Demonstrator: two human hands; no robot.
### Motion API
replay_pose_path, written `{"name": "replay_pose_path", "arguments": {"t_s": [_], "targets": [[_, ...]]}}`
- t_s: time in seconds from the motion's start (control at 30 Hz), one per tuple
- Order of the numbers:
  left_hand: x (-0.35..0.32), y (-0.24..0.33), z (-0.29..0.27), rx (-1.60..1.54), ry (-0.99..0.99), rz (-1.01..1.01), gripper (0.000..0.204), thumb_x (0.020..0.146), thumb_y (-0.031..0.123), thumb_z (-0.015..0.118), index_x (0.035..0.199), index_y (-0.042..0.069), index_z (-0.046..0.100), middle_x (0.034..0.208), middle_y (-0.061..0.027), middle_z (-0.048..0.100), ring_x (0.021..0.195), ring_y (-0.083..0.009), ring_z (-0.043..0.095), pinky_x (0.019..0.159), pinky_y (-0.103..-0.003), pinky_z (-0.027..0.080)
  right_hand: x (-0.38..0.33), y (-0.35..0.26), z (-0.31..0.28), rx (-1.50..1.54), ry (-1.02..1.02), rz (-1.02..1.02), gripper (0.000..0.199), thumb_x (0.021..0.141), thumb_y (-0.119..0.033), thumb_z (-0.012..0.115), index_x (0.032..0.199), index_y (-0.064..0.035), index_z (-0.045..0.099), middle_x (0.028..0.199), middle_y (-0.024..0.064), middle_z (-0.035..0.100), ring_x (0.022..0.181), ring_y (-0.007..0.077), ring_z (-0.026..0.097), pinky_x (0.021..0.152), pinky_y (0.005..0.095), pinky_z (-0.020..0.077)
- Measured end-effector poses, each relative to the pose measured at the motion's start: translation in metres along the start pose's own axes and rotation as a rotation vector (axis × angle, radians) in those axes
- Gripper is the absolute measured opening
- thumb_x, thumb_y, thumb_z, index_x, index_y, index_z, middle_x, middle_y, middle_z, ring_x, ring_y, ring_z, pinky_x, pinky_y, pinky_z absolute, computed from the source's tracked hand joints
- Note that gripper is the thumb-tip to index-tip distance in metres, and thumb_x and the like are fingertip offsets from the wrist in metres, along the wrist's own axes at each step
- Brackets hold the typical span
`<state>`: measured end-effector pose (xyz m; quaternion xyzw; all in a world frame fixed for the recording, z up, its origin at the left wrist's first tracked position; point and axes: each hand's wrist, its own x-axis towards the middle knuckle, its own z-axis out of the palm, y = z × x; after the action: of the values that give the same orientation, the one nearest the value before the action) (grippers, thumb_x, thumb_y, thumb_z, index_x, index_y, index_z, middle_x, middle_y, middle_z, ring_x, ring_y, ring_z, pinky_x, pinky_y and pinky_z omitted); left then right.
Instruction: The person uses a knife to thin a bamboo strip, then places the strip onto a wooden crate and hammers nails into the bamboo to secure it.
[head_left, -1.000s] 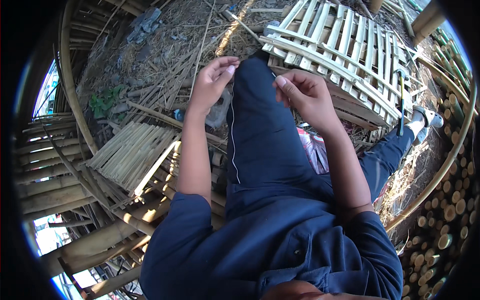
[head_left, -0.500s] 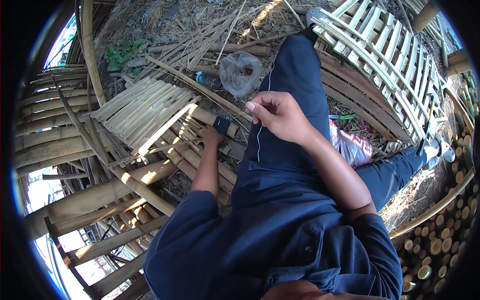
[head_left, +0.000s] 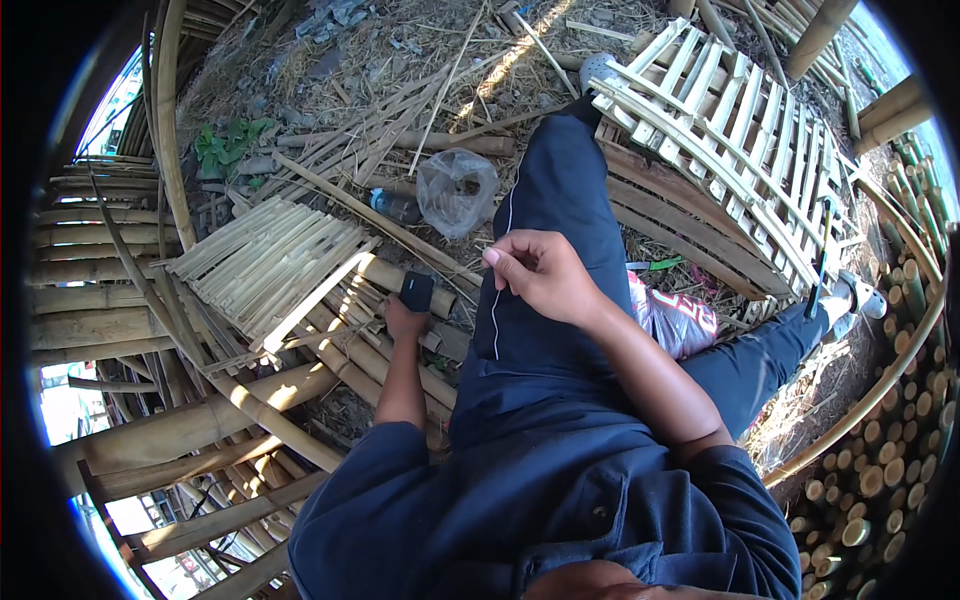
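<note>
My left hand (head_left: pixel 403 318) is closed on the edge of a small black phone-like slab (head_left: pixel 416 292), beside the bamboo poles. The slab's broad dark face shows. Over my right thigh, my right hand (head_left: pixel 548 276) is raised with its fingers curled in and the thumb near the forefinger. Whatever those fingers hold, if anything, cannot be made out. To the left of my left hand lies a stack of split bamboo slats (head_left: pixel 275 270), bordered by a pale strip (head_left: pixel 318 303).
A clear plastic bag (head_left: pixel 457 192) and a bottle (head_left: pixel 396 206) lie ahead. At the right stands a slatted bamboo frame (head_left: pixel 735 140) over wooden boards (head_left: pixel 690 215). A hammer-like tool (head_left: pixel 824 255) leans by my foot. Cut bamboo poles (head_left: pixel 880 470) are stacked at right.
The black slab shows more of its face and appears tilted up in my left hand. My right hand keeps its curled pose. The whole view has shifted slightly.
</note>
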<state>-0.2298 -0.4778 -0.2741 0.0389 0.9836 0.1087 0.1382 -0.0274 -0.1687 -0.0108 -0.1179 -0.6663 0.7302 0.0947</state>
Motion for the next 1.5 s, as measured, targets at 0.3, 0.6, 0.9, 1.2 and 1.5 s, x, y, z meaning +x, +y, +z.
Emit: {"name": "replay_pose_path", "arguments": {"t_s": [0.3,0.6,0.9,1.2,1.5], "targets": [[-0.013,0.145,-0.097,-1.252,-0.328,0.339,0.082,0.069,0.029,0.092,0.135,0.003,0.051,0.122,-0.0114,0.064,0.112,-0.0235,0.067,0.093,-0.038,0.058,-0.003,-0.001,-0.009,0.048,0.053,0.004,0.024,0.104,-0.019,0.064,0.095,0.0023,0.071,0.074,0.0007,0.067,0.069,0.0052,0.059,0.062,0.0252,0.0476],[-0.066,0.236,-0.165,-1.87,-1.321,0.771,0.116,0.067,0.038,0.091,0.154,-0.007,0.029,0.137,-0.0215,0.054,0.124,-0.036,0.062,0.096,-0.059,0.058,-0.015,-0.021,-0.032,0.077,0.166,-0.047,0.021,0.104,-0.018,0.064,0.097,0.0006,0.071,0.073,0.0009,0.067,0.065,0.0062,0.058,0.059,0.0232,0.046],[-0.097,0.253,-0.17,-1.983,-1.542,0.921,0.113,0.066,0.038,0.091,0.147,-0.011,0.029,0.126,-0.0246,0.05,0.116,-0.04,0.06,0.089,-0.061,0.062,-0.021,-0.03,-0.037,0.104,0.182,-0.077,0.02,0.105,-0.015,0.062,0.099,0.0022,0.07,0.074,0.002,0.067,0.065,0.007,0.059,0.06,0.0237,0.0472],[-0.104,0.261,-0.18,-1.963,-1.561,1.049,0.1,0.073,0.046,0.089,0.139,-0.013,0.043,0.116,-0.0223,0.049,0.104,-0.0363,0.061,0.075,-0.052,0.067,-0.024,-0.032,-0.04,0.103,0.181,-0.057,0.021,0.105,-0.016,0.062,0.101,0.0027,0.07,0.074,0.0022,0.067,0.065,0.0069,0.058,0.06,0.0238,0.0469],[-0.08,0.222,-0.192,-1.557,-0.863,0.852,0.091,0.072,0.042,0.088,0.139,-0.004,0.046,0.128,-0.0163,0.058,0.116,-0.0288,0.066,0.093,-0.044,0.06,-0.026,-0.033,-0.039,0.102,0.163,-0.046,0.022,0.106,-0.016,0.06,0.1,0.0024,0.071,0.075,0.0025,0.066,0.066,0.0065,0.058,0.061,0.022,0.0467]]}}
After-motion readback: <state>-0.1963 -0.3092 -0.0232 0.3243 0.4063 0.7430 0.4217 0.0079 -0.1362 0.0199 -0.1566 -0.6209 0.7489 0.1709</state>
